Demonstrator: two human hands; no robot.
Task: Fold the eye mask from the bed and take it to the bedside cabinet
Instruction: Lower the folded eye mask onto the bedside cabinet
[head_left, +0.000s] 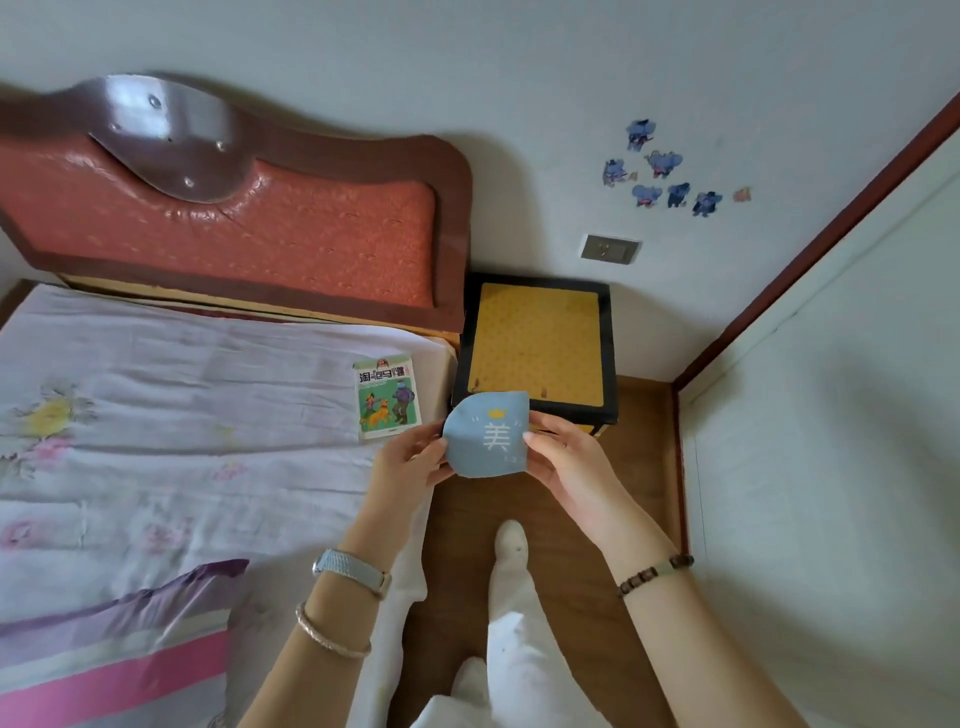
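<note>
The eye mask (488, 434) is light blue with a white character and a small yellow crown, and it is folded in half. Both hands hold it in the air just off the bed's right edge. My left hand (410, 460) pinches its left edge and my right hand (563, 457) pinches its right edge. The bedside cabinet (537, 345) has a yellow top in a black frame and stands just beyond the mask, its near left corner hidden behind it. The bed (182, 415) with its pale floral sheet lies to the left.
A small illustrated book (387, 397) lies on the bed near its right edge. A red padded headboard (234, 228) stands behind. A striped quilt (114, 644) lies at the lower left. The wooden floor (571, 519) runs between bed and right wall; my legs are below.
</note>
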